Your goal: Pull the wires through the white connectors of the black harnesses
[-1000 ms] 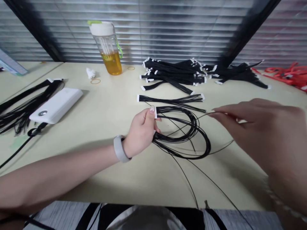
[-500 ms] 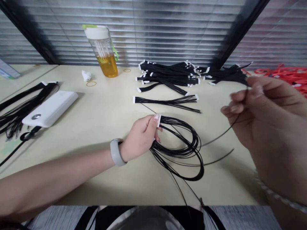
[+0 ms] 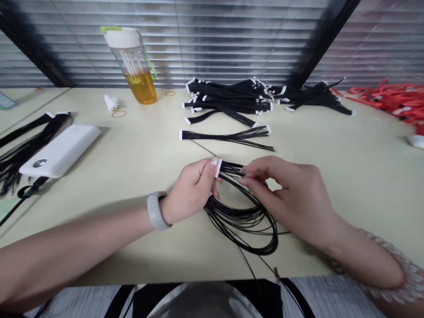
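My left hand [image 3: 190, 187] is closed on a white connector [image 3: 218, 168], its thumb pressed on top. From that connector a bundle of thin black wires [image 3: 243, 247] loops round and back under my left hand. Just right of the connector, my right hand [image 3: 296, 201] pinches with thumb and forefinger at the black wires; it seems to hold a single wire, though the fingertips partly cover it. Beyond the hands lies another wire harness [image 3: 225, 138], with a white connector at its left end and loose wire ends on its right.
Behind are a pile of black harnesses [image 3: 228, 95], a smaller black pile [image 3: 318, 98] and red cables [image 3: 391, 101]. Leftward stand a bottle of amber liquid [image 3: 142, 86], crumpled tissue [image 3: 111, 102], a white power bank [image 3: 61, 150] and more black wires [image 3: 29, 141]. The table edge is close to my body.
My right hand has come in from the far right, where it held a wire out, to the wires beside the connector. My left hand keeps its hold; the view has shifted slightly.
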`<state>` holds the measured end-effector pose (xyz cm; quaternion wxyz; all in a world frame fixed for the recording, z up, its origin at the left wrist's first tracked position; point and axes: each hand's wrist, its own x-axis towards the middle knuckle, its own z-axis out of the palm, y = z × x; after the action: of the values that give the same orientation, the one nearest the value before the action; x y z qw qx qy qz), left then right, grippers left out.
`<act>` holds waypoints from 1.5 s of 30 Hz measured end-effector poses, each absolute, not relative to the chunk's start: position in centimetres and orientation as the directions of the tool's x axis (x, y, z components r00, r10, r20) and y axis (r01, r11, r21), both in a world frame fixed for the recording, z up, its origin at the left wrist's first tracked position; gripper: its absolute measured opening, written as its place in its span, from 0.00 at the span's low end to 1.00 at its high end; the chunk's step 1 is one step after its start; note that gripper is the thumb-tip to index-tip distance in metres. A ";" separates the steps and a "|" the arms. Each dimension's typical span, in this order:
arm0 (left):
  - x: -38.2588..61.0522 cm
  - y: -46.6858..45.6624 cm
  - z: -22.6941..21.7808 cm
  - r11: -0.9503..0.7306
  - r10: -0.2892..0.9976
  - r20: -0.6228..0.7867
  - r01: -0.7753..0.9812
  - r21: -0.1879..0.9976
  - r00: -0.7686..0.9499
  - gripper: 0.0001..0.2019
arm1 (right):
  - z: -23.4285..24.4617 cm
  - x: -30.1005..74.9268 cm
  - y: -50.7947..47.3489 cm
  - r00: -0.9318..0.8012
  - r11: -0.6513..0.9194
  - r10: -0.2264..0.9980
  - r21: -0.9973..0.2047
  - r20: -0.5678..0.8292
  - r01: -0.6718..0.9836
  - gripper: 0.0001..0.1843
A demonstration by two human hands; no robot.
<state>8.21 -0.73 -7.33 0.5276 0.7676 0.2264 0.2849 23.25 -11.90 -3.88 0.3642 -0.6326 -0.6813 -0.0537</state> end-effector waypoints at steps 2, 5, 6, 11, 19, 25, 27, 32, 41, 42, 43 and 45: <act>8.2 -0.8 -7.3 -0.338 0.649 0.193 0.051 0.940 0.736 0.21 | -3.9 23.2 -12.0 0.066 0.190 0.821 -0.381 0.567 0.905 0.06; 8.2 -0.8 -7.3 -0.333 0.644 0.184 0.055 0.941 0.742 0.21 | -4.0 23.1 -11.9 0.062 0.190 0.812 -0.363 0.581 0.912 0.07; 8.2 -0.8 -7.3 -0.334 0.640 0.184 0.054 0.941 0.746 0.21 | -4.0 23.1 -11.9 0.059 0.190 0.810 -0.357 0.583 0.915 0.07; 8.2 -0.8 -7.1 -0.362 0.630 0.202 0.054 0.930 0.750 0.21 | -3.7 22.7 -12.2 0.053 0.173 0.825 -0.340 0.563 0.925 0.06; 8.3 -0.8 -7.1 -0.383 0.647 0.209 0.075 0.921 0.734 0.21 | -3.6 22.6 -12.6 0.030 0.170 0.827 -0.301 0.561 0.938 0.05; 8.3 -0.7 -7.0 -0.393 0.655 0.209 0.091 0.915 0.727 0.21 | -3.7 22.4 -12.6 0.046 0.136 0.840 -0.292 0.541 0.947 0.04; 8.3 -0.7 -7.1 -0.385 0.653 0.208 0.083 0.919 0.728 0.21 | -3.8 22.5 -12.4 0.060 0.131 0.849 -0.319 0.525 0.938 0.05; 8.3 -0.7 -7.0 -0.346 0.655 0.170 0.092 0.934 0.736 0.21 | -4.0 22.8 -12.0 0.033 0.152 0.856 -0.313 0.516 0.937 0.04; 8.4 -0.6 -7.1 -0.319 0.638 0.144 0.090 0.944 0.757 0.22 | -4.4 23.0 -12.0 -0.005 0.155 0.828 -0.219 0.561 0.963 0.05; 8.4 -0.6 -7.1 -0.318 0.636 0.142 0.089 0.944 0.759 0.22 | -4.4 23.0 -12.1 -0.008 0.153 0.824 -0.210 0.567 0.966 0.05; 8.4 -0.6 -7.1 -0.316 0.635 0.141 0.089 0.944 0.759 0.22 | -4.4 23.0 -12.1 -0.011 0.152 0.822 -0.202 0.570 0.968 0.05; 8.4 -0.6 -7.0 -0.314 0.635 0.139 0.090 0.945 0.760 0.22 | -4.4 23.0 -12.1 -0.020 0.153 0.818 -0.185 0.574 0.971 0.05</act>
<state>8.42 -0.57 -7.03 0.5364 0.7695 0.2354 0.2542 22.99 -12.09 -4.43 0.2899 -0.6373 -0.7019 -0.1312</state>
